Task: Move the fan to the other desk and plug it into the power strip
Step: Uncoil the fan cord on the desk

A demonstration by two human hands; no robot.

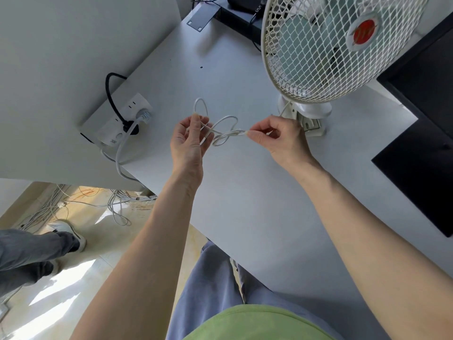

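The fan (343,47) is standing on the tabletop (245,204) at upper right. The left hand (190,141) and right hand (282,138) are pinching its looped cord (224,131), apparently untangling slack to reach the power strip (122,121) at left.

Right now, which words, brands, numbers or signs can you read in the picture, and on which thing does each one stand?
Power strip: a small dark mark near its switch, too small and upside down to read.
Black box behind the fan: small white marks, too blurred to read.
Fan's red centre badge: no readable text.
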